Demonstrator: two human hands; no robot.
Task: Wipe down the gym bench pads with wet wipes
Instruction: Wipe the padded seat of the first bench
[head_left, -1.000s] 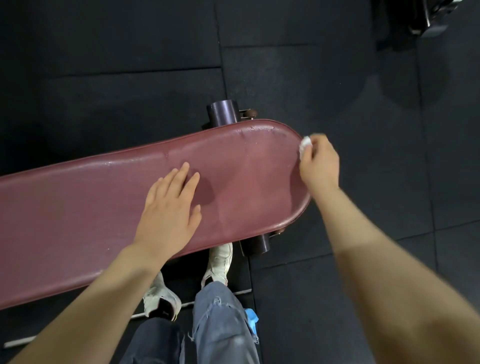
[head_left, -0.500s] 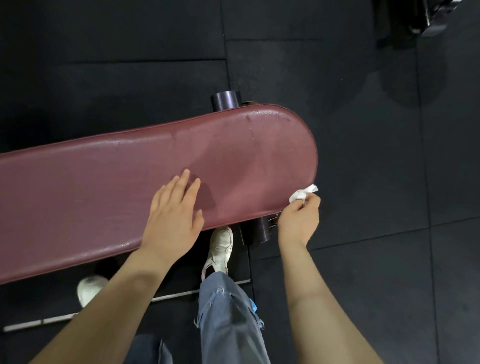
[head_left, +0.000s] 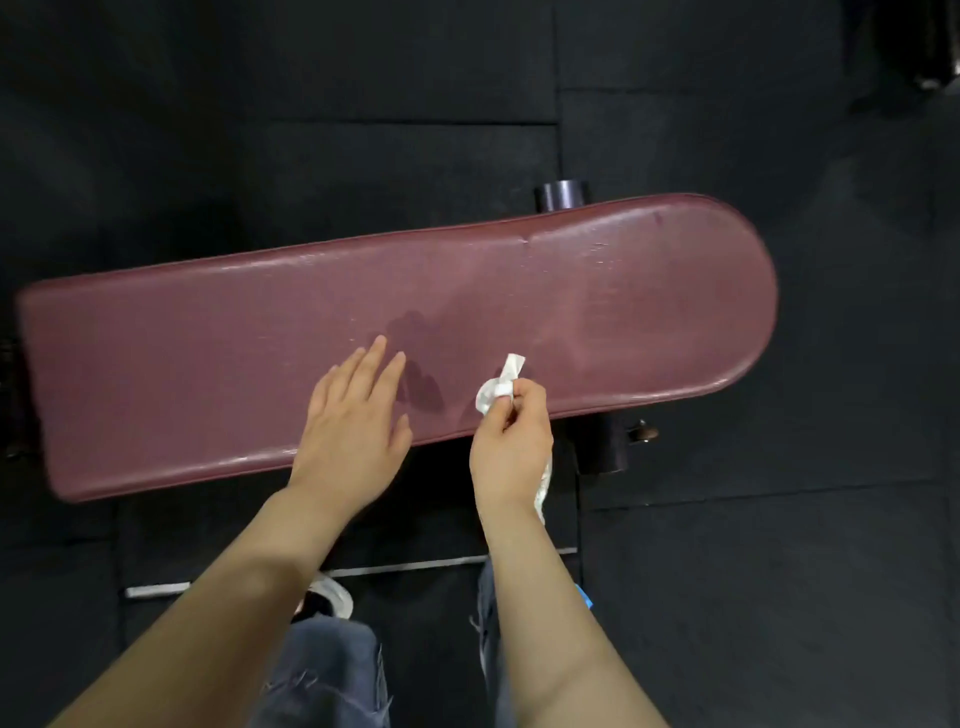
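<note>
Now R hand pinches wipe.

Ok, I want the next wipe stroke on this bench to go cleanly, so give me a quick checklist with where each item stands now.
1. Wet wipe in hand: ok, the right hand pinches it, bunched, one end sticking up.
2. Wipe on the pad: not ok, it looks lifted off the maroon bench pad.
3. Left hand out of the wiping path: not ok, it lies open and flat over the pad's near edge, beside the wipe.
4. Rounded end wiped: ok, it shows wet sheen and droplets.
5. Squared far-left end wiped: cannot tell.
6. Wipe still damp enough: cannot tell.
</note>
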